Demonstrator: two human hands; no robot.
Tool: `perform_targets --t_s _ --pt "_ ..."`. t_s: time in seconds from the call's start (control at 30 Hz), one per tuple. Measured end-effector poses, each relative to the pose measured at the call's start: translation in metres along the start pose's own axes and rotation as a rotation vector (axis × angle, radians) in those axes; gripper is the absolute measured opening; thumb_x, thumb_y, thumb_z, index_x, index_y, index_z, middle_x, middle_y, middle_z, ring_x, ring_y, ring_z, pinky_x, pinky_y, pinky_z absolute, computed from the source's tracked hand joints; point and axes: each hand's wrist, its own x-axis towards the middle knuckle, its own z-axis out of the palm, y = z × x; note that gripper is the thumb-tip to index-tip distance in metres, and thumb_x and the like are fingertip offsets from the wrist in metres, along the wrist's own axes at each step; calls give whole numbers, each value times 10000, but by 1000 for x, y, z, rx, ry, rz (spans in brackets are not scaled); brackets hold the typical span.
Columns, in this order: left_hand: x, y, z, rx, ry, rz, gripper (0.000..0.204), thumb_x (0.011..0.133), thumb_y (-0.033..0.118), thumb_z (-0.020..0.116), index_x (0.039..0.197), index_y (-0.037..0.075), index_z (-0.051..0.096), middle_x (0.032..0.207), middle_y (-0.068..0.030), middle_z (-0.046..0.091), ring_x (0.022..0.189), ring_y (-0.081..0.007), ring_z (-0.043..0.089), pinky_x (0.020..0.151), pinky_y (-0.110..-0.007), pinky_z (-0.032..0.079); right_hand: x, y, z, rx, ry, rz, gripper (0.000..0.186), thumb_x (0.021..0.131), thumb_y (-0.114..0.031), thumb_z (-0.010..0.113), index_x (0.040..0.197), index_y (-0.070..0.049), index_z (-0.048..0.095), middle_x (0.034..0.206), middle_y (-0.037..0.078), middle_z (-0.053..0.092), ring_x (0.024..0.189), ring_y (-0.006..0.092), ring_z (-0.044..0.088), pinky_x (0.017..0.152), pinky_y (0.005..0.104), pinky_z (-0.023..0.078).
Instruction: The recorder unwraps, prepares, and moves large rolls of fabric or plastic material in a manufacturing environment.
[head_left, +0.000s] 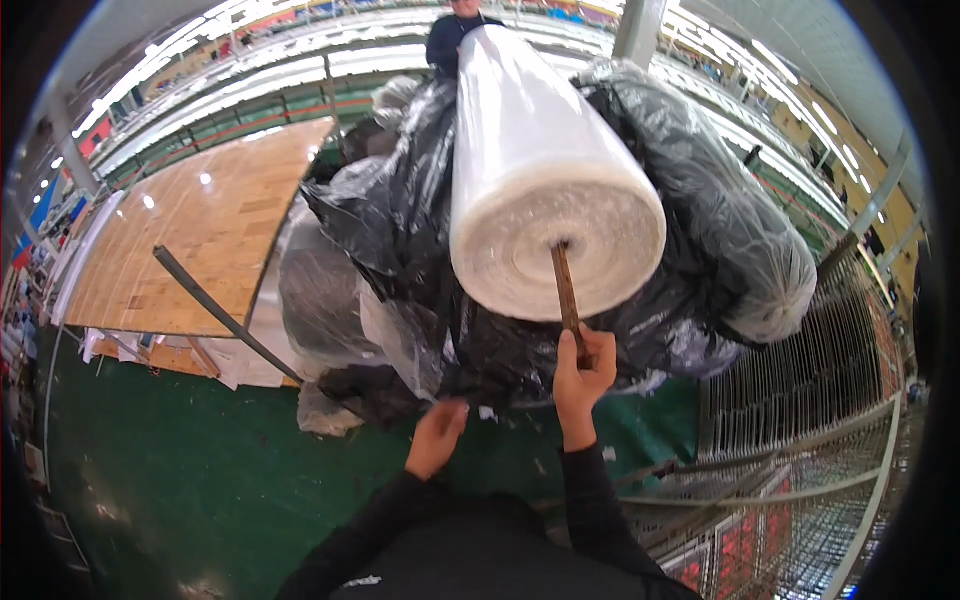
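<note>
A large roll of clear plastic film (555, 180) fills the upper middle, its round end facing me. A brown wooden stick (566, 285) juts out of the hole in the roll's core toward me. My right hand (584, 385) is closed around the near end of this stick. Lower and to the left, my left hand (436, 438) is beside the bottom edge of the black plastic bags (390, 210). Its fingers are blurred by motion, so I cannot make out whether they hold anything.
Bulky clear bags (750, 230) lie right of the roll. A wooden table (190, 235) stands left, with a metal bar (225, 315) near its corner. Metal wire racks (800, 375) are at lower right. Beyond the roll's far end is another person (445, 45). The floor (180, 450) is green.
</note>
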Motion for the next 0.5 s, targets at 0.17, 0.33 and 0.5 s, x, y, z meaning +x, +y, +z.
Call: perform_targets --t_s 0.17,0.33,0.5 --pt "119 176 55 380 -249 697 524 834 160 735 1323 67 572 1362 -156 527 1266 -356 486 1046 -433 416 8 50 10 -85 123 -444 111 925 -79 645 937 29 621 791 73 612 648 151 548 577 261 442" --pt "174 165 78 376 -352 936 374 886 142 692 1246 65 625 1336 -155 567 1212 -354 549 1031 -478 427 32 58 31 -248 208 -648 492 1068 -432 355 937 -9 571 877 124 568 716 241 554 624 338 478" --pt "140 139 70 -158 -125 440 246 958 107 633 1179 -4 626 1174 -155 666 1069 -334 653 913 -384 512 64 36 92 677 201 -748 695 1000 -660 229 762 -68 504 621 51 513 508 209 489 529 344 443"
